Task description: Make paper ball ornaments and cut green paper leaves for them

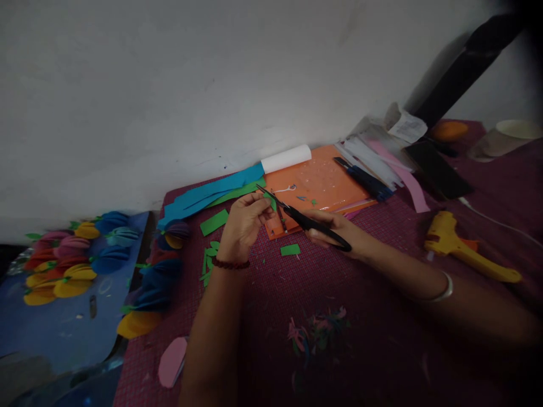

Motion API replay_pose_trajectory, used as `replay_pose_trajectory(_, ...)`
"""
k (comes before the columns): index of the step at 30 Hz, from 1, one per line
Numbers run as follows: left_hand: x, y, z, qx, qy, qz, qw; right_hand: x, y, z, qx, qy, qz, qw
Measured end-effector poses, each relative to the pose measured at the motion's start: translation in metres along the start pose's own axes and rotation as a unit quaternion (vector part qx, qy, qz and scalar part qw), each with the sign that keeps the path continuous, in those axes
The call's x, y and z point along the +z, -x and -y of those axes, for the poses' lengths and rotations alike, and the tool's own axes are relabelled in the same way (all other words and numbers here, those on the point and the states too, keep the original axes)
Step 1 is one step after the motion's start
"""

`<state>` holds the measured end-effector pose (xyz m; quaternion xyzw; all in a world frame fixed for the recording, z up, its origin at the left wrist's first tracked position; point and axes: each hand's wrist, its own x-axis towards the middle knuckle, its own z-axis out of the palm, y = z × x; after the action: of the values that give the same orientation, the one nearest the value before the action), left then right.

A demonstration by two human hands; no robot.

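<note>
My left hand (248, 220) pinches a small piece of green paper (270, 200) above the near-left corner of an orange sheet. In my right hand (335, 229) is a pair of black-handled scissors (316, 225), its blades pointing left and resting close to the green piece. Whether the blades touch the paper I cannot tell. Below the hands a green paper rectangle (290, 250) lies on the maroon cloth. Left of my left hand are another green rectangle (214, 222) and several cut green leaf shapes (208, 261).
Blue paper strips (203, 192) and a white roll (286, 159) lie by the wall. The orange sheet (331, 178) bears a box cutter (365, 180). At right are a yellow glue gun (462, 249) and a phone (436, 169). Colourful paper ornaments (76, 280) cover the left side. Paper scraps (318, 330) lie in front.
</note>
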<state>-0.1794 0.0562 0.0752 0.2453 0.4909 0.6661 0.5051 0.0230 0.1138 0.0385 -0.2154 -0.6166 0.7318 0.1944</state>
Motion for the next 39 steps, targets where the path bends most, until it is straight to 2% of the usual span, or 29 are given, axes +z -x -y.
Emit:
replay_pose_trajectory(5,-0.0009,0.0006,-0.0014,-0.003,-0.005,0.006,1.000,-0.0018,0.0001,0.0007,0.003,0.018,-0.017,1.000)
replay_pose_trajectory(14,-0.0015,0.0018,0.0003,0.014,-0.025,-0.010,1.000,-0.0019,0.0006,0.0002,0.007,0.029,0.006,1.000)
replay_pose_trajectory(18,-0.0033,0.0015,-0.0006,0.047,-0.086,-0.012,0.995,-0.0019,0.0001,0.0008,0.006,0.042,0.007,0.999)
replay_pose_trajectory(22,-0.0059,0.0005,-0.0023,0.096,-0.179,-0.022,0.979,-0.0008,0.0003,0.0036,0.005,0.052,0.003,0.999)
replay_pose_trajectory(25,-0.0061,0.0005,-0.0038,0.118,-0.202,-0.040,0.971,0.0000,0.0001,0.0034,0.004,0.049,0.004,0.999)
replay_pose_trajectory(30,-0.0045,0.0011,-0.0044,0.102,-0.165,-0.040,0.980,-0.0013,-0.0016,-0.0020,0.001,0.021,0.010,1.000)
replay_pose_trajectory(39,-0.0056,-0.0003,-0.0041,0.064,-0.131,-0.041,0.988,-0.0020,0.0000,0.0008,-0.002,0.066,0.003,0.998)
